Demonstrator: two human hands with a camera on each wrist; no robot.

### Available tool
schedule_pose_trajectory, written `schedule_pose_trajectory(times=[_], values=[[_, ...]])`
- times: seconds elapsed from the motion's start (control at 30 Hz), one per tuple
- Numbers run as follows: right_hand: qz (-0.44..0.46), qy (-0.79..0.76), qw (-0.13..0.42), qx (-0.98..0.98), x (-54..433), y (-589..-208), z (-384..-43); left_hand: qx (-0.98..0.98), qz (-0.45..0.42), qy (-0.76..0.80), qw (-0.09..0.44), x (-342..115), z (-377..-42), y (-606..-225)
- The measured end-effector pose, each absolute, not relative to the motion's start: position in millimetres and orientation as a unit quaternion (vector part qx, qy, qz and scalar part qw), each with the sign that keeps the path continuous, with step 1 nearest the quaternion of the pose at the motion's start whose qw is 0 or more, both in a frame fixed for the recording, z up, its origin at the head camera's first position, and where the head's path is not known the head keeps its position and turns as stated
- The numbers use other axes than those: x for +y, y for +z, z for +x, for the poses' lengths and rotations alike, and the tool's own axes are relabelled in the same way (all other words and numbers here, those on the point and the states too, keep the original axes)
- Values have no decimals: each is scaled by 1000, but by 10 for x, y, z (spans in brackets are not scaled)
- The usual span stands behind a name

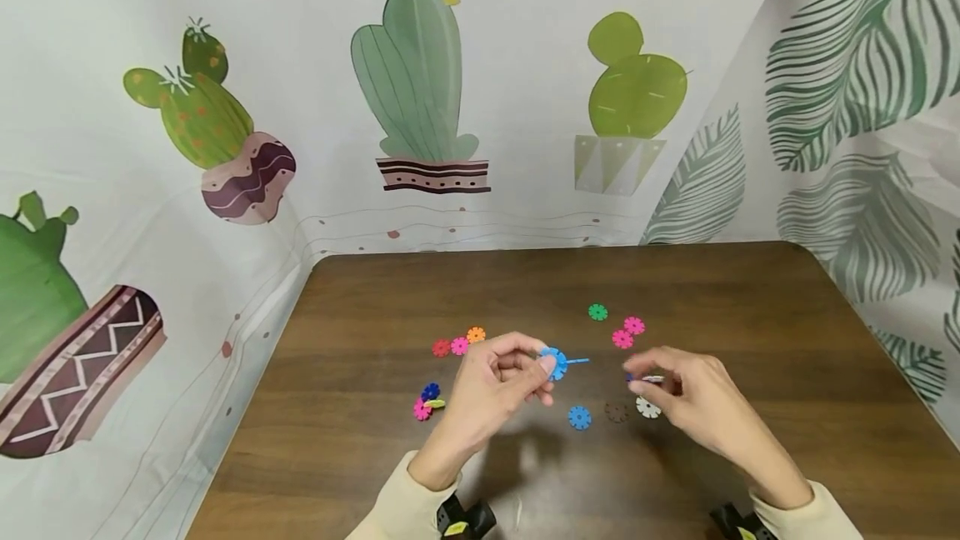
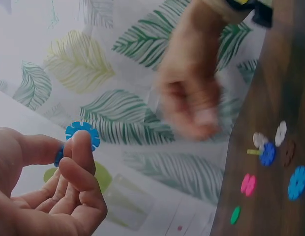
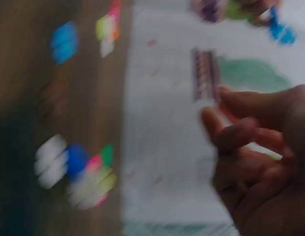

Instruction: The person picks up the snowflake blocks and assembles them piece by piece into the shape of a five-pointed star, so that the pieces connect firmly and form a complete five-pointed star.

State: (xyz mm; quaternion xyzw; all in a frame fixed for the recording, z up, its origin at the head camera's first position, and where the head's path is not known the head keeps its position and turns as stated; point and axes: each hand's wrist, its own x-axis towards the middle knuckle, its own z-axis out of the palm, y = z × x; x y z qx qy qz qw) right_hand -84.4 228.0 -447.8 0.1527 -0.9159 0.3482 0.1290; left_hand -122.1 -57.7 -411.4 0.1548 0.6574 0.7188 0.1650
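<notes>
Between thumb and fingertips my left hand [image 1: 495, 377] pinches a light blue notched disc [image 1: 553, 363]. A second blue disc, seen edge-on in the head view, is slotted into it and sticks out to the right. My right hand [image 1: 693, 390] is above the right part of the table, bent fingers and thumb apart, with nothing visible between them in the blurred right wrist view. Behind its fingertips in the head view, a dark blue disc [image 2: 267, 154] and pale pieces are partly hidden. By the thumb lie a white disc [image 1: 648, 407], a brown disc [image 1: 617, 412] and a blue disc [image 1: 580, 417].
Pink discs [image 1: 623, 338] and a green disc [image 1: 597, 312] lie farther back on the brown table [image 1: 360, 457]. To the left are an orange disc [image 1: 476, 335], a red disc [image 1: 441, 347] and a cluster with a pink disc [image 1: 422, 409]. A cactus-print cloth [image 1: 525, 107] hangs behind.
</notes>
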Motion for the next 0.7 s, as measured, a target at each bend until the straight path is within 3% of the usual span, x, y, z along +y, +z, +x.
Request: schedule_pose_trajectory(times=[0.1,0.2,0.7], values=[[135,311,62,-939,2456,-4724,-802,672,148,710,151,-653,-1248,-4117],[125,286,30,-950,2551,-4897,-791,679,145,706,136,-714,-1285,-4121],[106,235,23,-966,2579,-5174,-816,668,133,721,124,-788,-1365,-4100]])
